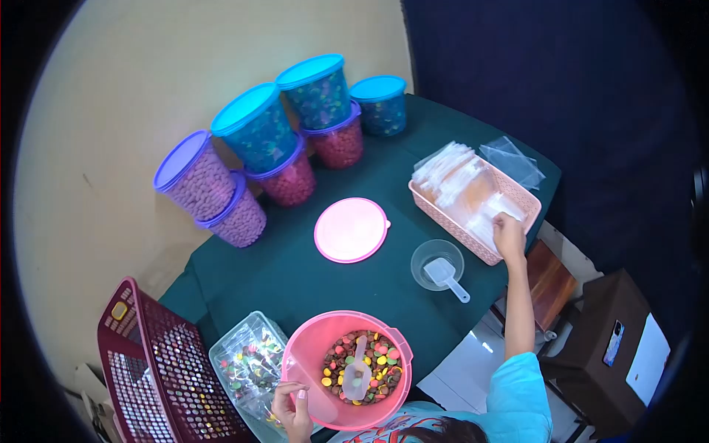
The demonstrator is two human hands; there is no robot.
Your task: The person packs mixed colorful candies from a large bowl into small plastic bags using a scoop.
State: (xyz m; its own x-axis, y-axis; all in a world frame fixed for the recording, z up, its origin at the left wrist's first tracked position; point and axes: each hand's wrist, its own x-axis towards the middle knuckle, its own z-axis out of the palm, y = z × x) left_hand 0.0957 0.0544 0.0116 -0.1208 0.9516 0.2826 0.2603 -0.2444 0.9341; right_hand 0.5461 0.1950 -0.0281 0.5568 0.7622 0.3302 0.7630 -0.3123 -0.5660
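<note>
My right hand (pixel 508 235) reaches into the pink basket (pixel 459 230), its fingers pressed together on the clear plastic bags (pixel 496 210) there. At the left rim of the pink tub (pixel 405 353), my left hand (pixel 294 412) is closed, with thumb and fingers together; what it pinches, if anything, is hard to make out. Inside the tub lie colourful round candies (pixel 341 360) with a translucent scoop (pixel 357 378) on them. A clear container (pixel 247 354) of small filled packets stands beside the tub.
Stacked candy tubs with blue lids (pixel 255 107) and purple lids (pixel 181 161) line the back left. A pink lid (pixel 351 230) lies mid-table, near a clear bowl (pixel 422 266) holding a white scoop (pixel 443 275). A maroon basket (pixel 177 369) stands left; loose bags (pixel 513 162) lie at the back right.
</note>
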